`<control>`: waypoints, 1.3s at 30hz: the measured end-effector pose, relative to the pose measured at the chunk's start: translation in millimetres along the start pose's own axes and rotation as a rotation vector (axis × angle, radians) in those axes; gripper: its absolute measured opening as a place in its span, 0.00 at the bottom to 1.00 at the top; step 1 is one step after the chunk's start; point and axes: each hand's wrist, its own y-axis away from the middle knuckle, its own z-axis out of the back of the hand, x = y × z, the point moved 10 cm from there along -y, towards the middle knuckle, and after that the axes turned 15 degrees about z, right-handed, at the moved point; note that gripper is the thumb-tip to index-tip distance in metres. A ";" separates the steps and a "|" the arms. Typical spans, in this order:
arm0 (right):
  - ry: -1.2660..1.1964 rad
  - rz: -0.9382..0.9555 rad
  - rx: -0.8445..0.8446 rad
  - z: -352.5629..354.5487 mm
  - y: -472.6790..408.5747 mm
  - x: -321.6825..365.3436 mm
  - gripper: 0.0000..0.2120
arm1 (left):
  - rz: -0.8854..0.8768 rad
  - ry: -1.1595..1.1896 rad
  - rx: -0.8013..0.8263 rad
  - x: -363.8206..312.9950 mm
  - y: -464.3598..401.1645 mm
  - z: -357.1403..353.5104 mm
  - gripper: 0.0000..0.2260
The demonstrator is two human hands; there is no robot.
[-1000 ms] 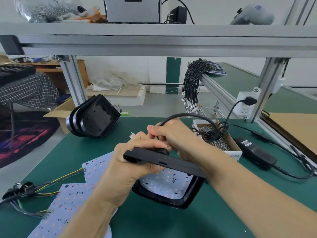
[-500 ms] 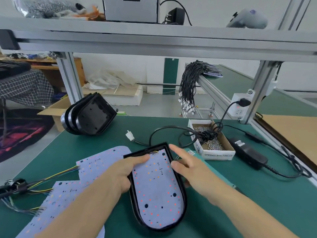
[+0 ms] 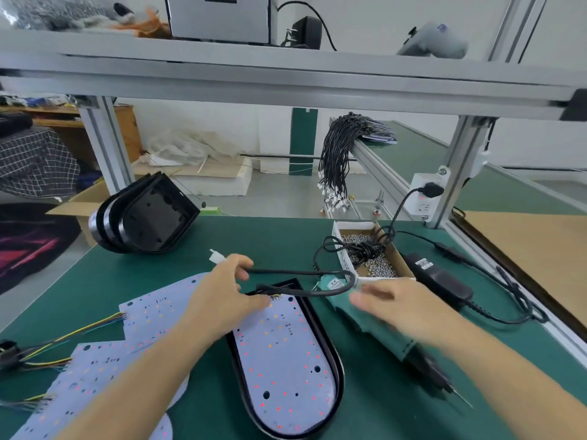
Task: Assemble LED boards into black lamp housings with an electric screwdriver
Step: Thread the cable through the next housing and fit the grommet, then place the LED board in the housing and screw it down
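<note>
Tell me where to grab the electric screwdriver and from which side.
Grip the electric screwdriver round its thick green body, coming down from above with the right hand. It lies flat on the table, thin bit pointing toward you, cord end away, so the middle barrel is the easiest part to wrap.

I see the lamp housing (image 3: 335, 360) lying on the table (image 3: 95, 281) in front of me, with an LED board (image 3: 282, 360) inside it. Left of it lie spare boards (image 3: 104, 366). Right of it lies the electric screwdriver (image 3: 381, 325), under my right hand (image 3: 400, 304). Behind the screwdriver stands the screw box (image 3: 390, 249). A stack of housings (image 3: 143, 217) stands at far left.
</note>
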 end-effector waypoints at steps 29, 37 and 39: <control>0.507 -0.141 0.347 -18.8 5.7 -30.9 0.20 | -0.340 -0.551 0.042 -48.2 16.4 -38.4 0.15; -0.024 -0.013 -0.100 16.8 2.0 -22.7 0.13 | -0.357 -0.465 0.024 -70.4 11.3 -35.6 0.09; -0.204 0.024 -0.271 44.4 5.5 -20.1 0.14 | -0.373 -0.385 -0.042 -84.5 5.2 -29.6 0.09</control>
